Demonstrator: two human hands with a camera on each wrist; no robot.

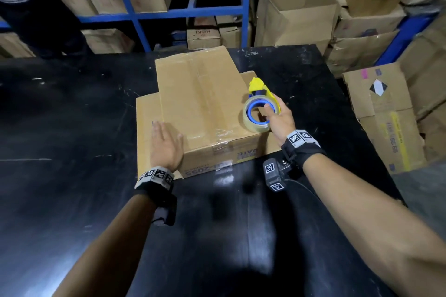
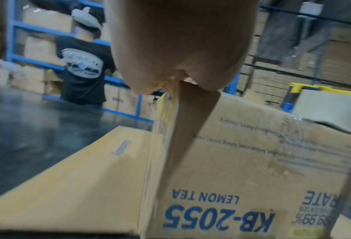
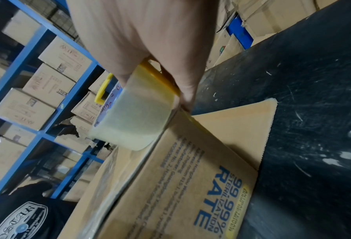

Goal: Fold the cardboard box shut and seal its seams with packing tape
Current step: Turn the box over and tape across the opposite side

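Head view: brown cardboard box (image 1: pixel 200 113) mid black table (image 1: pixel 72 108), right hand (image 1: pixel 277 118) gripping yellow tape dispenser (image 1: pixel 259 103).
Left hand (image 1: pixel 166 142) flat, fingers straight, on near-left top edge; press firmly, pull tape straight along seam.

A cardboard box (image 1: pixel 205 108) sits on a table (image 1: pixel 72 116), with flaps spread flat on the tabletop to its left and right. A left hand (image 1: pixel 166 144) rests on the box's near left corner. A right hand (image 1: pixel 280 120) holds a tape dispenser (image 1: pixel 260 106) on the box's near right top. Behind the table stand shelves (image 1: pixel 144 14) holding boxes; more stacked cartons (image 1: pixel 376 19) lie to the right.
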